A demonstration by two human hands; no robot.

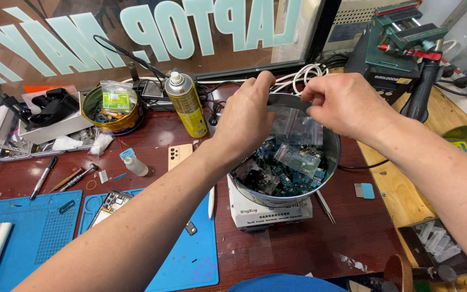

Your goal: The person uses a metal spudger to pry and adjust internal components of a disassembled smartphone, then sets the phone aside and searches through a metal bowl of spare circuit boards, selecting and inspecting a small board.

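Both hands are raised over a round metal tin point(328, 167) filled with small blue circuit boards and clear bags. My left hand point(244, 121) and my right hand point(341, 105) pinch the top edge of a small clear plastic bag point(301, 130) between them, left fingers on its left corner, right fingers on its right corner. The bag hangs down into the tin. The tin stands on a white box point(268, 213) on the dark red worktable.
A yellow spray can point(186, 103) stands behind my left hand. A gold tin point(112, 111) with bagged parts sits at the back left. A blue work mat point(39, 232) with an opened phone point(112, 203), tools, a small dropper bottle point(135, 164) and tweezers point(325, 205) lie around.
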